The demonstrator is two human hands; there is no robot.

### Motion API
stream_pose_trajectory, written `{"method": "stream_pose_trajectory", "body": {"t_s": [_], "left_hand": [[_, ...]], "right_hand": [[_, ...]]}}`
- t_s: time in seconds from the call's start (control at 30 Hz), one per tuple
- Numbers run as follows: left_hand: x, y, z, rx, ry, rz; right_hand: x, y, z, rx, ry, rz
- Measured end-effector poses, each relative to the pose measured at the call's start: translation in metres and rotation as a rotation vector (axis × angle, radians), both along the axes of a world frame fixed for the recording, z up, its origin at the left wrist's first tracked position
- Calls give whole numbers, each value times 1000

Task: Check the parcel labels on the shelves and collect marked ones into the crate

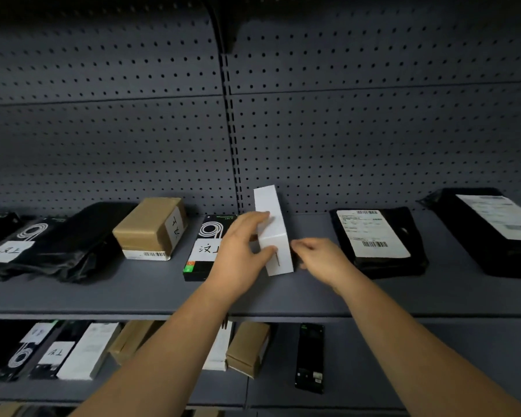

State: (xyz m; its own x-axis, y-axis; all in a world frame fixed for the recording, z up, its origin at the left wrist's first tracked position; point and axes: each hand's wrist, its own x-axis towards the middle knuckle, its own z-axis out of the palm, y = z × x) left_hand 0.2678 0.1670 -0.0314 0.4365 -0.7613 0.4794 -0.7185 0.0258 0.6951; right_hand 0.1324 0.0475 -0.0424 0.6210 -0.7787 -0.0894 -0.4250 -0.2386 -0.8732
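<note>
Presently: white box [273,233], frame centre, tipped on edge on the shelf [151,293]. Your left hand [241,248] grips it; right hand [316,254], fingers loosely curled, touches its side. Risk: toppling onto the neighbouring black box [205,248].

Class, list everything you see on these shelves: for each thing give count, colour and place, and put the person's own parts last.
white box: one, white, tilted on edge, upper shelf centre
brown carton: one, brown, upper shelf, left of centre
black cable box: one, black with white handwritten label, behind left hand
black mailer bags: four or so, black, upper shelf, two at right with printed labels
lower-shelf parcels: several, black, white, brown
pegboard: grey, behind shelves
left hand: grips white box
right hand: beside box's right edge; contact unclear
</note>
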Motion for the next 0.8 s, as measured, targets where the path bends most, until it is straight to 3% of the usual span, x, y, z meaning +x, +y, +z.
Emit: {"method": "stream_pose_trajectory", "body": {"t_s": [0.13,0.3,0.47,0.53,0.63,0.8], "left_hand": [[-5,0,-7,22,335,1],[-3,4,-19,161,218,43],[-4,3,-15,127,104,103],[-6,-1,-13,141,99,120],[-10,-3,-17,187,92,152],[-8,1,-15,278,245,208]], "right_hand": [[4,-2,12,63,-169,-100],[17,9,20,265,-255,-2],[9,6,10,461,-416,-46],[1,1,1,338,-351,-128],[-11,1,-4,-6,-112,-167],[-18,13,2,-63,13,-53]]}}
